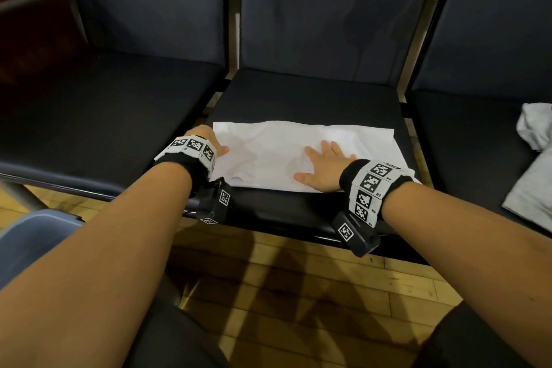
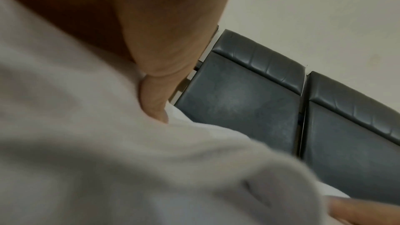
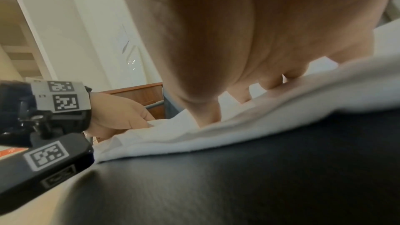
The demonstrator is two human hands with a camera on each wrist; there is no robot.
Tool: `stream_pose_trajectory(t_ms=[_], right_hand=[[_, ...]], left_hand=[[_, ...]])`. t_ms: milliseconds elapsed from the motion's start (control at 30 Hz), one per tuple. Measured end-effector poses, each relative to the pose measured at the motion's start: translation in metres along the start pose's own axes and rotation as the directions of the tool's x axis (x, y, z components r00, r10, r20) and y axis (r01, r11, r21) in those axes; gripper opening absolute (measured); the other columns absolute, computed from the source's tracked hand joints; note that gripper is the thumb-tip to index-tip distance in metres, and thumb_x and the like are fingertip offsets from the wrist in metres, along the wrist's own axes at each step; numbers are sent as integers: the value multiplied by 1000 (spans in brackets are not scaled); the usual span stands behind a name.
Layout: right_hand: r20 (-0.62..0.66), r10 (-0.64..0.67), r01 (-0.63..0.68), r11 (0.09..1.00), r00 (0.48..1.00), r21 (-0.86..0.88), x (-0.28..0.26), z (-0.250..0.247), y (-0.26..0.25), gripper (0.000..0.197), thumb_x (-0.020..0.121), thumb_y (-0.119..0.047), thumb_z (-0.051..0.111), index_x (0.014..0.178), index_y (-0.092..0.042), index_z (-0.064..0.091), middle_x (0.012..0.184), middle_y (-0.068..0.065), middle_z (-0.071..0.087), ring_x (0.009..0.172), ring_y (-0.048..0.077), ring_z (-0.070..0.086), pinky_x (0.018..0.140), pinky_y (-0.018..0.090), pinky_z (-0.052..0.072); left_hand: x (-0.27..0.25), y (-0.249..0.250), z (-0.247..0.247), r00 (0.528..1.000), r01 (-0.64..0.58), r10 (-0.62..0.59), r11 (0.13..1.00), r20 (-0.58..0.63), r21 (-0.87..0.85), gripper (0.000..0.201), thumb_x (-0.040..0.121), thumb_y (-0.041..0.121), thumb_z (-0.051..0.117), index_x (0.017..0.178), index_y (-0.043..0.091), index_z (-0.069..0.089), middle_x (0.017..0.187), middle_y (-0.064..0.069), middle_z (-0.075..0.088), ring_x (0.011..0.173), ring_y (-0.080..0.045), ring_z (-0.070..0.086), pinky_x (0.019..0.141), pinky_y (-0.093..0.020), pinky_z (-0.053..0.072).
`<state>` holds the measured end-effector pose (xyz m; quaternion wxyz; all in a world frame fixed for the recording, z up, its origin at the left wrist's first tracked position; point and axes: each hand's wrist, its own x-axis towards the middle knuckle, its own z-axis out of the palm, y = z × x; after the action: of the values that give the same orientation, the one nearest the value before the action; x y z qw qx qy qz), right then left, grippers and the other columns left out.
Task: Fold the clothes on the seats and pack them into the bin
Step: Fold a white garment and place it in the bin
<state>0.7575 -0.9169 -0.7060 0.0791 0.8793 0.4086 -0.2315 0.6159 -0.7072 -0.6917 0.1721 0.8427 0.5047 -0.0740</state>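
A folded white shirt (image 1: pixel 301 152) is laid on the middle seat (image 1: pixel 298 92). It's pressed flat by the right hand (image 1: pixel 324 169), fingers spread. The left hand (image 1: pixel 209 140), at 9 o'clock, is seen pinching its edge only in the right wrist view. More clothes (image 1: pixel 534 158) at 3 o'clock are caught only overhead.

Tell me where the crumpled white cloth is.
In the head view, the crumpled cloth lies at the far right on the right seat, just behind a grey garment.

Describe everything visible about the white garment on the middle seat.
The white garment is soft cloth, folded into a long flat band lying across the front of the middle seat. The right hand presses flat on it, fingers spread. The left hand grips its left end.
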Motion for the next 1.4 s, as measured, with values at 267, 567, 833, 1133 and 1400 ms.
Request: stream_pose_trajectory(t_ms=[267, 567, 833, 1133, 1400], right_hand=[[-29, -131, 132, 991, 991, 31, -1, -10, -15, 78, 94, -60, 44, 156, -31, 6, 163, 12, -8, 151, 29, -6, 121, 51, 5], [31, -171, 167, 981, 985, 101, -5, -6, -63, 74, 93, -58, 46, 154, -29, 16, 161, 13, 1, 148, 34, 7, 117, 49, 19], [-44, -110, 80, 350, 993, 933, -13, -50, -42, 27, 94, -30, 60, 109, -7, 64, 109, 11, 61, 99, 24, 61, 90, 38, 51], [3, 122, -1, -15, 993, 1000, -16, -47, 56, 74, 88, -69, 48, 117, -3, 58, 108, 19, 70, 95, 36, 71, 78, 49, 59], [-118, 297, -77, 569, 948, 819, -13, -36, 83, 23, 84, -25, 75, 78, -8, 60, 76, 6, 61, 66, 18, 60, 44, 17, 45]], left_hand=[[-14, 5, -6, 998, -63, 63, 997, 0, -50, 47, 97, 30, 54, 133, 0, 48, 133, -16, 54, 119, -34, 52, 94, -37, 40], [-37, -10, -47, 998, -48, 32, 956, -59, -288, 39, 94, 25, 55, 128, 6, 56, 128, -15, 58, 117, -32, 54, 83, -30, 38], [-73, 54, -62, 962, -271, 248, 920, -114, -284, 39, 94, 28, 53, 128, 9, 57, 130, -12, 55, 118, -28, 52, 90, -30, 38], [-90, 155, -9, 900, -296, 421, 784, 116, -545, 41, 93, 35, 55, 127, 13, 55, 112, -6, 67, 90, -22, 66, 69, -28, 47], [-53, 142, 11, 982, -116, 179, 828, 62, -549, 37, 94, 36, 48, 112, 5, 57, 89, -7, 72, 70, -23, 66, 63, -30, 52]])
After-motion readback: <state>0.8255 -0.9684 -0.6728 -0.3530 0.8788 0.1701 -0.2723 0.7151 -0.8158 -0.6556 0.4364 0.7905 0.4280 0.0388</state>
